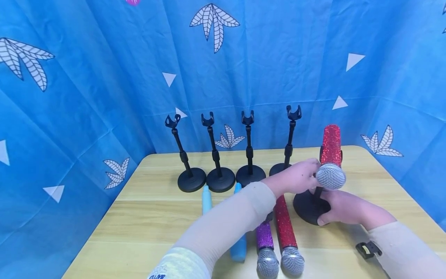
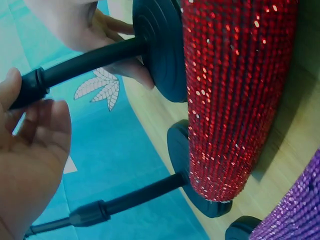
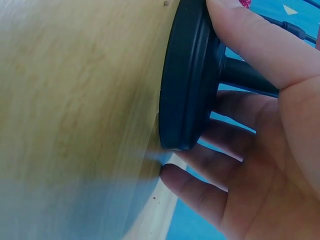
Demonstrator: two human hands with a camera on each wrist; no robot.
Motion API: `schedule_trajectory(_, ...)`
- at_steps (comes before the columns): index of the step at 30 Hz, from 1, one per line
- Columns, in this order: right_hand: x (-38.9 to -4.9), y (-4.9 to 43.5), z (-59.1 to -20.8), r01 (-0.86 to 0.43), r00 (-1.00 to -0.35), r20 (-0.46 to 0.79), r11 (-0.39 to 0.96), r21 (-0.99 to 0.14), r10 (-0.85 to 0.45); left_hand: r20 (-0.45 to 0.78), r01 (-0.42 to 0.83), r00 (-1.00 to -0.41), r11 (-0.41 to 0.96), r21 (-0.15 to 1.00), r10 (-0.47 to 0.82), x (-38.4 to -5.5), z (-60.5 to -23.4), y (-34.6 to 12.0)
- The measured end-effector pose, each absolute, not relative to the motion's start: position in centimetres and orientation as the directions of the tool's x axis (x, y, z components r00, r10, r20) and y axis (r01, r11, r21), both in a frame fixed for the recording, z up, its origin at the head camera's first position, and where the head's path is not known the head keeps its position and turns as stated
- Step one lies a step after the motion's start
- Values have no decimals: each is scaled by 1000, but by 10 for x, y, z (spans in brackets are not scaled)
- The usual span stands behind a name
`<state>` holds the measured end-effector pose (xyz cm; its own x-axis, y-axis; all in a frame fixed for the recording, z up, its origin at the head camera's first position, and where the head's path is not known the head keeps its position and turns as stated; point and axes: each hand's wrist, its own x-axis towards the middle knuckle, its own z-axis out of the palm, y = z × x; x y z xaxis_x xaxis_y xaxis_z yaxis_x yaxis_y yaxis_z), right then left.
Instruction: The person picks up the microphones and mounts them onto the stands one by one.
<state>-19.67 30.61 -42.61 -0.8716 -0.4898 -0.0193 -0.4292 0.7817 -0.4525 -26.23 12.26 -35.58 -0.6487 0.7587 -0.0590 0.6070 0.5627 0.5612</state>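
Note:
A red glittery microphone [image 1: 331, 145] with a silver mesh head sits in the clip of a black desk stand, its head toward me. My left hand [image 1: 297, 177] holds that stand's pole, thumb and fingers around the black collar [image 2: 35, 89] in the left wrist view. With my right hand [image 1: 345, 209] I grip the round black base [image 1: 308, 208], thumb on top and fingers at its far side. In the right wrist view the base [image 3: 187, 80] is at the tabletop; whether it is lifted I cannot tell.
Several black stands with vacant clips line the back, including the leftmost stand [image 1: 191, 179]. Below my left arm lie another red microphone [image 1: 286, 224], a purple microphone [image 1: 265, 235], a blue rod-shaped item [image 1: 238, 250] and a pale teal one. A blue curtain [image 1: 223, 77] surrounds the table.

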Motion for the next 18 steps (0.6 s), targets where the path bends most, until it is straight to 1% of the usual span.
schedule_trajectory(4, -197, 306, -426, -432, -869, -24, 782, -450, -494, -66, 600, -645, 557, 575, 762, -265, -357, 120)
schedule_trajectory(6, -197, 306, -426, -431, -869, -29, 784, -446, -494, -88, 572, -652, 564, 595, 753, -266, -356, 120)
schedule_trajectory(9, -196, 307, -425, -428, -870, -37, 791, -437, -491, -125, 521, -645, 553, 650, 754, -268, -356, 121)
schedule_trajectory(11, -196, 308, -425, -426, -872, -37, 795, -432, -488, -147, 489, -629, 535, 689, 763, -270, -355, 121)
schedule_trajectory(14, -196, 308, -426, -435, -868, -32, 791, -430, -495, -162, 476, -597, 509, 717, 786, -273, -355, 119)
schedule_trajectory(16, -196, 308, -426, -429, -869, -37, 787, -444, -494, -164, 485, -583, 502, 715, 796, -275, -355, 117)
schedule_trajectory(18, -196, 309, -426, -422, -869, -43, 783, -457, -493, -160, 507, -582, 510, 694, 797, -274, -355, 116)
